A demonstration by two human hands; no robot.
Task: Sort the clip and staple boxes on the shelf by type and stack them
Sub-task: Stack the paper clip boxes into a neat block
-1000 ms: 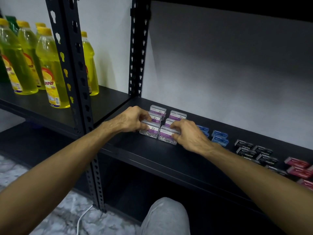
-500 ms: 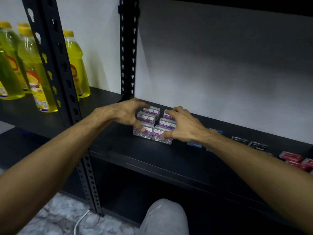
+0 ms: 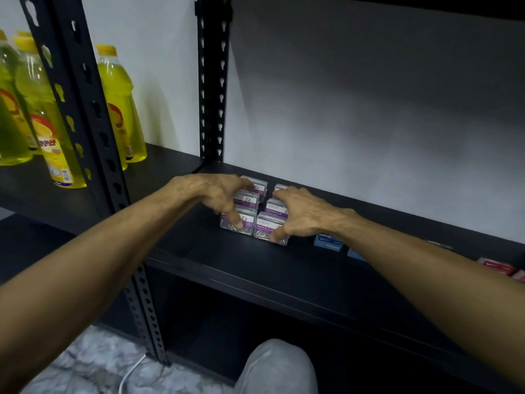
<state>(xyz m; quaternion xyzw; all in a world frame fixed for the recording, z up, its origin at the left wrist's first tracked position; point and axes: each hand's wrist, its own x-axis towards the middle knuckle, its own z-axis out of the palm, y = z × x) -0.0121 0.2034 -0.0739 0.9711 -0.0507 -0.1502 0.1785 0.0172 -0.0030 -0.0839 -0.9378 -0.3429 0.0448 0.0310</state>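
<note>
Several clear paper clip boxes (image 3: 265, 226) with purple and white labels stand in two close columns on the black shelf (image 3: 227, 265). My left hand (image 3: 216, 191) arches over the left column, thumb on the front box and fingertips on the back one. My right hand (image 3: 304, 211) spans the right column the same way, thumb against the front box. Blue boxes (image 3: 326, 240) sit just right of my right wrist, partly hidden by the forearm. Red boxes (image 3: 497, 267) lie at the far right edge.
Yellow liquid bottles (image 3: 119, 109) stand on the neighbouring shelf at the left, behind a black perforated upright (image 3: 93, 123). A second upright (image 3: 211, 81) rises at the back corner. My grey-clad knee (image 3: 278, 365) and a white cable (image 3: 130, 373) are below.
Both hands have spread from the front boxes to span each column front to back. The view has shifted left, so the dark boxes at the right are now hidden behind my right arm.
</note>
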